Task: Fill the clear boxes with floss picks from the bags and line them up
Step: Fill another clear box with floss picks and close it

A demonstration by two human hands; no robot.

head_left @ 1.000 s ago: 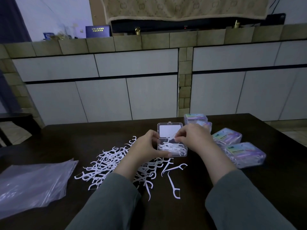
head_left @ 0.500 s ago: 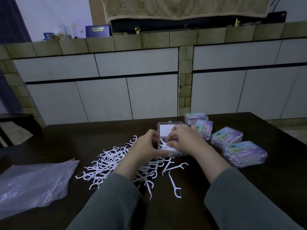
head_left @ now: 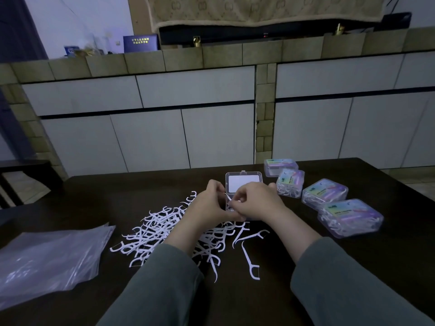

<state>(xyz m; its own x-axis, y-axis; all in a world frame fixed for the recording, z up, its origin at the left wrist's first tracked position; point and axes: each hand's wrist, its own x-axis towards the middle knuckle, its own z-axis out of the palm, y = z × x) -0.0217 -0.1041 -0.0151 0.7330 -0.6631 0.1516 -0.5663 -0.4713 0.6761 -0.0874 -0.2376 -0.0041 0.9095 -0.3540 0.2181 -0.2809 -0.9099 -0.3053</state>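
I have both hands over the small clear plastic box with its hinged lid standing open (head_left: 243, 182), which sits in the middle of the dark wooden table (head_left: 353, 267). My left hand (head_left: 208, 205) curls against the box's left side, steadying it. My right hand (head_left: 255, 203) covers the tray from the near right, its fingers bent inward and seemingly pinching a white floss pick (head_left: 227, 196) whose tip pokes up between the two hands. How tight that pinch is I cannot tell, since the fingertips are hidden behind the knuckles. The tray itself is almost wholly covered, so I cannot say how full it is.

To the right, four closed clear boxes with pastel labels (head_left: 324, 191) stand in a rough line running from far to near, each showing white picks inside; I judge those as done. Just to the near left of the open box lies a loose heap of white plastic floss picks (head_left: 153, 231), with a few strays nearer me. At the near left edge lies a flat stack of clear plastic bags (head_left: 47, 260), which look emptied.

By my reckoning the job is well past halfway: this box must be filled, shut and added to the line, and the heap suggests there is more to pack after that.
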